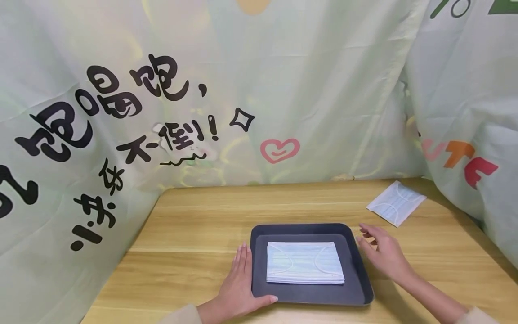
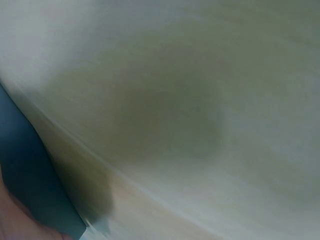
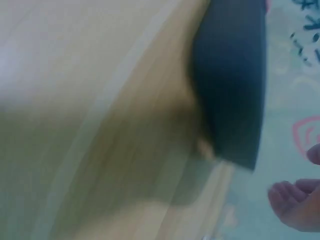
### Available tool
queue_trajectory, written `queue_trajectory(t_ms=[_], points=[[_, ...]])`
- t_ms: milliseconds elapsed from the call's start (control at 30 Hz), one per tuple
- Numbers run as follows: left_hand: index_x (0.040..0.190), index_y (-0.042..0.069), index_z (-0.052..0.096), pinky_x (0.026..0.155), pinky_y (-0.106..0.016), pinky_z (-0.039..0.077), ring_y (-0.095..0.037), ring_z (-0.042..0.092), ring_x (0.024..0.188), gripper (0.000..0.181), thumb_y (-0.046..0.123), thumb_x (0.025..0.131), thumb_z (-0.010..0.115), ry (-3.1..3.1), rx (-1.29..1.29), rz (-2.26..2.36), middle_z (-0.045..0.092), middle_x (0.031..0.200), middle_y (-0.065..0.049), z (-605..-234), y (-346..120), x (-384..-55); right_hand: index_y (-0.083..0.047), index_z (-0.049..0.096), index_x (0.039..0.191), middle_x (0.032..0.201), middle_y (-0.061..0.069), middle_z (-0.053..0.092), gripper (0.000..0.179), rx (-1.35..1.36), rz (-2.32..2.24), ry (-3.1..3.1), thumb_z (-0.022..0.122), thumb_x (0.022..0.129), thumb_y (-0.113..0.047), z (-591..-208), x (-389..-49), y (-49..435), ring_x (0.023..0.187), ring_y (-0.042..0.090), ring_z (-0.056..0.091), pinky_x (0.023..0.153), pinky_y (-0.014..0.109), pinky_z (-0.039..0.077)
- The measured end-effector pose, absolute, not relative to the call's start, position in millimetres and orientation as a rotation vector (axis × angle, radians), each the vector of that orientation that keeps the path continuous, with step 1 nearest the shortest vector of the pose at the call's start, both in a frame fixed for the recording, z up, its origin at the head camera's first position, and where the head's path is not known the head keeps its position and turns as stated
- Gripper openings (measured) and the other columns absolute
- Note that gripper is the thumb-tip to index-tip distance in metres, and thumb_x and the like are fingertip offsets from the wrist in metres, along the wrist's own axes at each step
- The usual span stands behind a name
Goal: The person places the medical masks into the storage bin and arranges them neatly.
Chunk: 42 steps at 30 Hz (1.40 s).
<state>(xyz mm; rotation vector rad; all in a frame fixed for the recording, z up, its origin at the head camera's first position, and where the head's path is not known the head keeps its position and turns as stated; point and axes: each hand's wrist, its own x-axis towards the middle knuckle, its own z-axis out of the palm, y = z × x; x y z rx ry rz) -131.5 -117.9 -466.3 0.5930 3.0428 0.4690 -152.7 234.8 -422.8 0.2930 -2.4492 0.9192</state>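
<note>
A dark grey rectangular tray point(image 1: 311, 294) lies on the table, and a neat stack of light blue face masks point(image 1: 304, 262) sits inside it. My left hand point(image 1: 238, 288) rests against the tray's left side, its fingers straight along the rim and the thumb at the front edge. Just off the tray's right side is my right hand point(image 1: 384, 254), fingers loosely bent with nothing held. Part of the tray's dark side point(image 2: 30, 160) and a bit of the left hand point(image 2: 17, 222) show in the left wrist view. In the right wrist view, the right hand's fingers point(image 3: 287, 197) appear beside the tray point(image 3: 230, 80).
A single face mask point(image 1: 396, 203) lies at an angle on the wooden table point(image 1: 194, 234), toward the back right. Behind and along both sides hangs a pale printed cloth point(image 1: 323, 99) with black characters and a pink heart.
</note>
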Motion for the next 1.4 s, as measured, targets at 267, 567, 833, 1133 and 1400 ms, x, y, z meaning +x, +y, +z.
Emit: queue_trajectory(t_ms=[267,567,833,1133,1400], points=[[0.144,-0.009,0.015,0.112,-0.046,0.024,-0.038,0.011,0.142,0.125,0.081,0.066,0.052,3.066,0.615,0.474,0.011,0.152,-0.028,-465,-114,-132,0.02,0.047,0.12,0.118,0.038,0.047,0.045,0.277,0.726,-2.504,0.059,0.08,0.004,-439,-172,270,0.107,0.052,0.043,0.086,0.062,0.036],[0.145,-0.007,0.012,0.114,-0.044,0.023,-0.036,0.007,0.143,0.126,0.082,0.066,0.051,3.031,0.588,0.45,0.007,0.153,-0.026,-465,-112,-132,0.027,0.028,0.126,0.128,0.05,0.027,0.062,0.224,0.56,-2.779,0.052,0.09,-0.017,-470,-185,302,0.117,0.062,0.027,0.096,0.067,0.025],[0.145,-0.008,0.014,0.112,-0.046,0.025,-0.038,0.011,0.142,0.126,0.083,0.066,0.05,3.061,0.608,0.447,0.011,0.152,-0.028,-466,-114,-133,0.029,0.012,0.131,0.134,0.052,0.008,0.078,0.112,0.641,-3.015,0.037,0.097,-0.036,-476,-199,314,0.123,0.067,0.008,0.098,0.073,0.01],[0.145,-0.008,0.013,0.113,-0.045,0.025,-0.036,0.01,0.143,0.126,0.082,0.066,0.052,3.061,0.607,0.453,0.01,0.153,-0.026,-463,-116,-133,0.028,0.025,0.123,0.128,0.053,0.021,0.064,0.166,0.555,-3.023,0.037,0.098,-0.03,-473,-201,318,0.118,0.065,0.019,0.093,0.072,0.022],[0.145,-0.008,0.013,0.112,-0.046,0.026,-0.038,0.011,0.142,0.126,0.082,0.066,0.052,3.052,0.6,0.459,0.01,0.153,-0.027,-463,-116,-132,0.03,0.026,0.124,0.129,0.053,0.019,0.065,0.233,0.649,-3.037,0.034,0.099,-0.03,-475,-195,326,0.119,0.066,0.018,0.094,0.072,0.019]])
